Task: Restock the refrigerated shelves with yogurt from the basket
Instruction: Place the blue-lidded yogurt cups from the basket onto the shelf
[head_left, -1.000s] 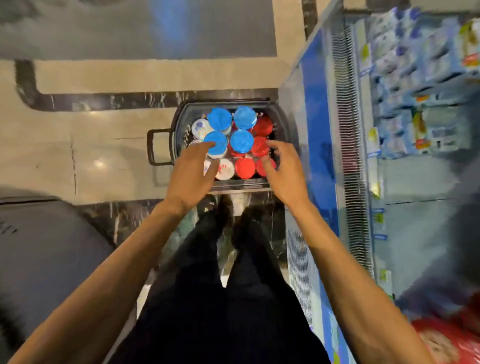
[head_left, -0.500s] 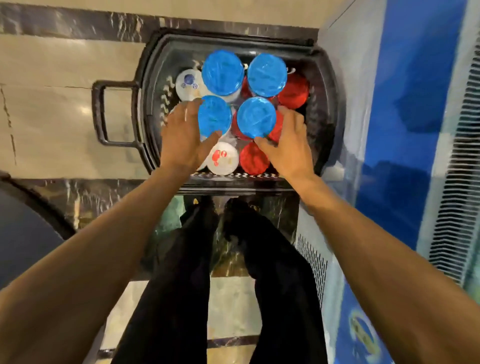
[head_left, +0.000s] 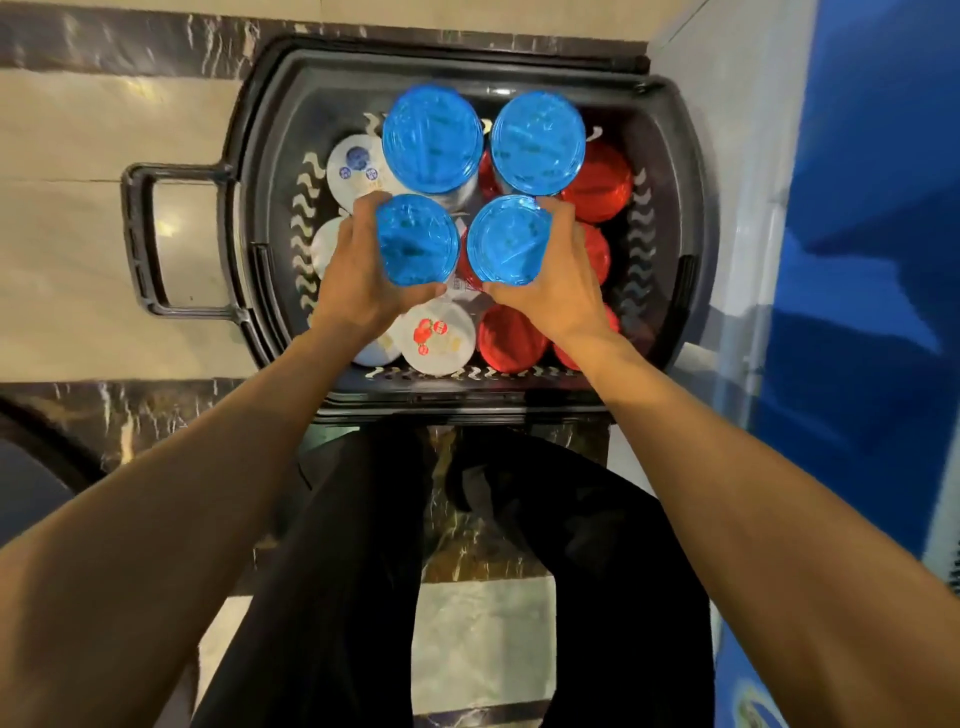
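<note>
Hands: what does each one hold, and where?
Left hand grips the near-left blue-lidded yogurt by its sides; right hand grips the near-right one likewise.

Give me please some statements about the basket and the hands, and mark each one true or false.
1. Four blue-lidded yogurt cups sit on top in the basket. True.
2. The left hand grips a red-lidded cup. False: it grips the near-left blue-lidded cup.
3. The right hand grips the near-right blue-lidded cup. True.
4. The basket handle points toward the blue cabinet. False: it points away, to the left.
</note>
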